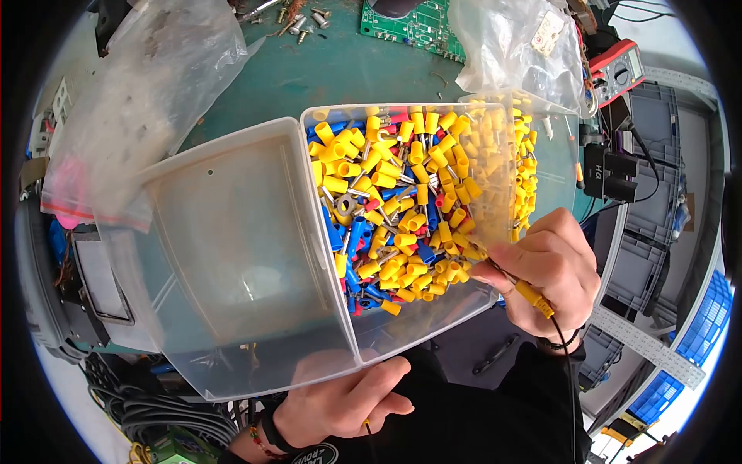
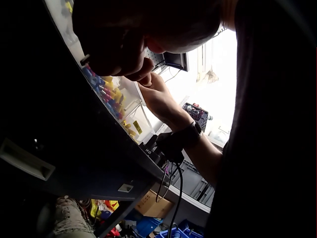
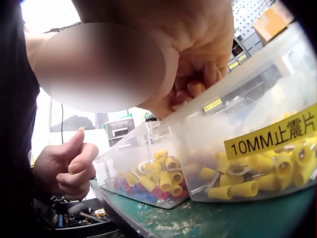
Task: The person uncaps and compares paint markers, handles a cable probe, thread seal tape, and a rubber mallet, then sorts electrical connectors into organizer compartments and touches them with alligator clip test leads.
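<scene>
My right hand [image 1: 553, 274] grips a yellow plug [image 1: 533, 298] on a thin black cable, thumb and index finger right at the bin's near right corner. Below the bins, my left hand [image 1: 344, 406] has curled fingers; a yellow bit and a black cable show at them. A small dark tip [image 2: 85, 60] pokes out past the left fingers in the left wrist view. The clear plastic bin [image 1: 433, 329] between the hands holds many yellow, blue and red crimp terminals [image 1: 402, 255]. Another clear bin [image 1: 232, 232] stands left of it, its near edge over my left hand.
A third bin with yellow terminals adjoins at right, bearing a yellow label [image 3: 272, 134]. Plastic bags [image 1: 170, 69], screws [image 1: 301, 23] and a green circuit board [image 1: 413, 27] lie at the back of the green table. A red multimeter [image 1: 618, 73] is at far right.
</scene>
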{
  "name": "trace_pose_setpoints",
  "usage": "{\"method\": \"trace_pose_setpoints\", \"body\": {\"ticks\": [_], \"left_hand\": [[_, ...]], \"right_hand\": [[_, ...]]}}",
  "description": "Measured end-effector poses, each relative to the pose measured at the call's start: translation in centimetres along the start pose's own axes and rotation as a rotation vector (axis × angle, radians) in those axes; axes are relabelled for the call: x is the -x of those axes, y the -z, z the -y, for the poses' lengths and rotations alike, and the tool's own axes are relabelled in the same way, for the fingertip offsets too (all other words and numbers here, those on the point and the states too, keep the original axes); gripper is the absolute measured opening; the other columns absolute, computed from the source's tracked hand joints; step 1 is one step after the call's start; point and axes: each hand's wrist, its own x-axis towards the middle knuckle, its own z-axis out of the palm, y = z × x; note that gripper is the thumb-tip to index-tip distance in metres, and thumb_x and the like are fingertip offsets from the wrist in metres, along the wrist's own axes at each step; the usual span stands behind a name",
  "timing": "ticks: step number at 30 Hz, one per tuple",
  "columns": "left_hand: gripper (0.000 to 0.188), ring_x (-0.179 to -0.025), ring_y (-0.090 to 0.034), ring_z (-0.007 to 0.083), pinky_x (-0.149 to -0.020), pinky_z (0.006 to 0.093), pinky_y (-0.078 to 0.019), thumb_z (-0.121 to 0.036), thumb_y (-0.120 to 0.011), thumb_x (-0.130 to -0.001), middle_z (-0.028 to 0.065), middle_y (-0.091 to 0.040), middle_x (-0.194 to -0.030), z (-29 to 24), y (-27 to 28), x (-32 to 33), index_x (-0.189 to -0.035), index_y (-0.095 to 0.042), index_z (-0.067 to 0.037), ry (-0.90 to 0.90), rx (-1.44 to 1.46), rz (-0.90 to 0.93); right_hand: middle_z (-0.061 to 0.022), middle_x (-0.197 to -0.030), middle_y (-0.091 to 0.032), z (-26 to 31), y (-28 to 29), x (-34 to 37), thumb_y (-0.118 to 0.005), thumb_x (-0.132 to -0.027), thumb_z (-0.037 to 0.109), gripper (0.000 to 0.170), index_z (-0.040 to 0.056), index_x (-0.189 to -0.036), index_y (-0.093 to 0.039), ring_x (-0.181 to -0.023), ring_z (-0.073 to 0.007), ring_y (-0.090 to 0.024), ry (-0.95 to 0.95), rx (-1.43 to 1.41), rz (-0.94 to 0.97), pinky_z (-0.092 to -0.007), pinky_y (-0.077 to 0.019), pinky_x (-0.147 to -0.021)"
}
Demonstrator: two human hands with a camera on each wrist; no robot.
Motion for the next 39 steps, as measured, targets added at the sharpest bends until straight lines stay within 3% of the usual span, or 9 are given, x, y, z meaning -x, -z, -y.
{"method": "trace_pose_setpoints", "body": {"ticks": [10, 22, 25, 28, 32, 33, 34, 36, 39], "left_hand": [[0.026, -0.060, -0.061, 0.0200, -0.055, 0.0311, -0.0503, -0.032, -0.069, -0.086, 0.0023, -0.060, -0.071, -0.6, 0.1, -0.4, -0.098, -0.065, -0.009, 0.019, 0.026, 0.052], [0.027, -0.053, -0.054, 0.0168, -0.053, 0.0289, -0.0454, -0.031, -0.068, -0.086, -0.0006, -0.050, -0.065, -1.0, -0.5, -0.3, -0.099, -0.063, -0.009, -0.031, -0.020, 0.095], [0.032, -0.054, -0.055, 0.0171, -0.055, 0.0290, -0.0458, -0.038, -0.063, -0.090, 0.0004, -0.051, -0.067, -1.1, -0.8, -0.2, -0.099, -0.063, -0.008, -0.038, 0.020, 0.125], [0.043, -0.061, -0.057, 0.0191, -0.059, 0.0314, -0.0466, -0.048, -0.053, -0.094, 0.0023, -0.054, -0.072, -1.2, -1.1, 0.0, -0.100, -0.064, -0.007, -0.121, 0.021, 0.027], [0.062, -0.075, -0.059, 0.0181, -0.071, 0.0312, -0.0415, -0.065, -0.036, -0.093, 0.0027, -0.056, -0.085, -3.3, 0.1, 0.7, -0.096, -0.069, -0.013, -0.231, -0.546, -0.043], [0.052, -0.073, -0.060, 0.0176, -0.066, 0.0304, -0.0452, -0.058, -0.056, -0.088, 0.0051, -0.055, -0.085, -3.8, 0.9, 1.0, -0.093, -0.069, -0.008, -0.296, -0.585, 0.007], [0.076, -0.047, -0.045, 0.0171, -0.045, 0.0281, -0.0359, -0.063, -0.027, -0.098, 0.0084, -0.047, -0.064, -3.0, 0.0, -0.1, -0.081, -0.066, 0.000, -0.462, -0.438, -0.198], [0.079, -0.045, -0.044, 0.0145, -0.038, 0.0237, -0.0300, -0.063, -0.026, -0.098, 0.0093, -0.047, -0.066, -3.2, 0.7, 0.6, -0.092, -0.068, 0.003, -0.508, -0.407, -0.211], [0.061, -0.048, -0.050, 0.0181, -0.039, 0.0261, -0.0372, -0.055, -0.048, -0.095, 0.0093, -0.051, -0.066, -3.2, 0.2, 0.6, -0.089, -0.068, 0.004, -0.462, -0.186, -0.229]], "right_hand": [[-0.0055, -0.069, -0.063, -0.3, 1.4, 1.1, -0.087, -0.064, 0.013, 0.038, -0.0007, -0.089, -0.062, -0.059, -0.0174, -0.055, 0.017, -0.159, -0.257, -0.0264, -0.0424, -0.050], [-0.0113, -0.066, -0.058, -2.1, 4.6, 5.6, -0.078, -0.077, 0.004, 0.027, -0.0027, -0.086, -0.052, -0.062, -0.0183, -0.052, -0.135, 0.092, -0.493, -0.0289, -0.0413, -0.058], [-0.0103, -0.065, -0.056, -1.8, 4.8, 6.1, -0.070, -0.088, 0.016, 0.025, -0.0020, -0.089, -0.053, -0.063, -0.0162, -0.049, -0.161, 0.096, -0.535, -0.0251, -0.0378, -0.058], [-0.0104, -0.065, -0.057, -1.3, 4.0, 6.2, -0.075, -0.083, 0.010, 0.028, -0.0025, -0.092, -0.051, -0.060, -0.0167, -0.050, -0.171, -0.026, -0.559, -0.0294, -0.0393, -0.057], [-0.0069, -0.066, -0.062, 0.3, 3.0, 5.9, -0.081, -0.077, 0.021, 0.038, -0.0002, -0.097, -0.056, -0.060, -0.0182, -0.054, -0.102, -0.183, -0.397, -0.0298, -0.0442, -0.055], [-0.0065, -0.068, -0.063, 0.6, 3.2, 5.9, -0.084, -0.070, 0.021, 0.043, -0.0006, -0.096, -0.058, -0.061, -0.0195, -0.057, -0.088, -0.199, -0.323, -0.0284, -0.0458, -0.053], [-0.0071, -0.069, -0.064, 0.7, 2.6, 5.9, -0.086, -0.068, 0.015, 0.043, -0.0014, -0.097, -0.059, -0.060, -0.0197, -0.057, -0.063, -0.259, -0.355, -0.0266, -0.0457, -0.051], [-0.0088, -0.071, -0.065, 0.9, 2.2, 6.0, -0.086, -0.066, 0.013, 0.044, -0.0020, -0.097, -0.058, -0.058, -0.0201, -0.057, -0.038, -0.305, -0.353, -0.0270, -0.0456, -0.050], [-0.0104, -0.072, -0.066, 0.9, 1.3, 6.3, -0.087, -0.065, 0.014, 0.044, -0.0022, -0.095, -0.058, -0.056, -0.0206, -0.057, -0.017, -0.365, -0.353, -0.0279, -0.0457, -0.049]]}}
